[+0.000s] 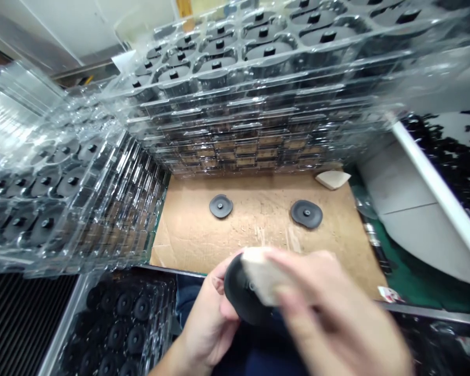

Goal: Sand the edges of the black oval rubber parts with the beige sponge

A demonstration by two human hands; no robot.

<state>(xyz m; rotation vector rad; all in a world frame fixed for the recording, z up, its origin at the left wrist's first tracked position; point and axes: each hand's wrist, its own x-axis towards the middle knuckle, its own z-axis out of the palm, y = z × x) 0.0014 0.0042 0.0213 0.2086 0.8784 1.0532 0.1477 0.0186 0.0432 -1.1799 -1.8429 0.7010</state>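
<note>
My left hand [215,313] grips the edge of a black rounded disc [235,292], held over the near edge of the cardboard. Against the disc's face my right hand [317,303] presses a cream-coloured pad [262,274], pinched between thumb and fingers; motion smears this hand. The pad hides part of the disc. Farther back on the cardboard lie two similar discs: a smaller one [221,206] to the left and a larger one [306,213] to the right, each with a small round hub in its middle.
A cardboard sheet [254,188] covers the worktop. Tall stacks of clear plastic trays [235,112] holding black parts stand behind it, with more trays [62,219] at the left. Another cream pad [332,179] lies back right. A white-edged bin [434,167] of small black pieces stands right.
</note>
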